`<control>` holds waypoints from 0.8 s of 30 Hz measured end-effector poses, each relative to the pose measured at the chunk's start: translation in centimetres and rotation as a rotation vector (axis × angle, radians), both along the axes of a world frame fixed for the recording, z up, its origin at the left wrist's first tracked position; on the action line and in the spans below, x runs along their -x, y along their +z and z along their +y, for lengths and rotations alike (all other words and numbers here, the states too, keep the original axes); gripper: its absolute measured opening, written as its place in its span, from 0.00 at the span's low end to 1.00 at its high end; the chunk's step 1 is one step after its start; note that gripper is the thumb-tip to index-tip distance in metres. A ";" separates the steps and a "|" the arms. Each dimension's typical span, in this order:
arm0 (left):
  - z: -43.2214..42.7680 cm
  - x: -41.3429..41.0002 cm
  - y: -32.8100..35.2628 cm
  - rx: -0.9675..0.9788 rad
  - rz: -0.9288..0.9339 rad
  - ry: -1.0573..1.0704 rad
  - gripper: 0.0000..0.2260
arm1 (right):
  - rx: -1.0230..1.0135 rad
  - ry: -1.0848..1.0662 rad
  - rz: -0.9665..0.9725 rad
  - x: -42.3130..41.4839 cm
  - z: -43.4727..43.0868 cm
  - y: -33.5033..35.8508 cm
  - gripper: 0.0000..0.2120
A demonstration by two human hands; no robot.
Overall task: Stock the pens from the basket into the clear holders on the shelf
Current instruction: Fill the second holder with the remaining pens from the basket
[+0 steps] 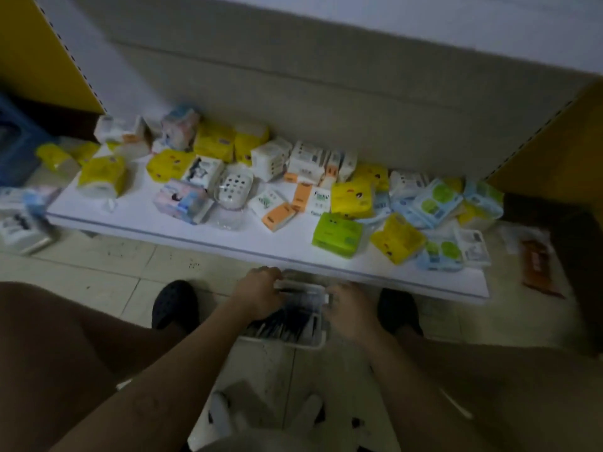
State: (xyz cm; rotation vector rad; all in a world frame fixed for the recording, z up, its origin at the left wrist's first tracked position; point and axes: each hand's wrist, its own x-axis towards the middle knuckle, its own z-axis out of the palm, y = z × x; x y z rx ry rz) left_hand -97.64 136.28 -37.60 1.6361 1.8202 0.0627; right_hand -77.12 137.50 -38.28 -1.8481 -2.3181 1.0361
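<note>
White plastic basket point(315, 341) sits on the tiled floor point(98, 265) between my black shoes point(176, 303), just in front of the low white shelf point(146, 216); dark pens point(287, 318) lie heaped inside it (too blurred to count). Both my hands are over the basket; my left hand point(257, 295) curls its fingers round the left end of a pale box point(300, 287), and my right hand point(349, 309) grasps the right end, so the box hangs across the basket's far side, above the pens. Packs of tissues point(350, 197), yellow, white, green and orange, lie scattered over the shelf.
</note>
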 end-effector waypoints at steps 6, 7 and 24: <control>-0.8 0.7 -8.3 0.286 -0.032 0.040 0.17 | 0.320 0.068 -0.100 0.7 0.8 -7.0 0.14; -1.0 0.9 -9.8 0.323 -0.037 0.064 0.17 | 0.362 0.070 -0.107 0.8 0.9 -8.3 0.17; -0.6 3.0 -21.1 0.504 -0.070 0.113 0.20 | 0.633 -0.020 -0.090 2.3 -0.1 -15.6 0.22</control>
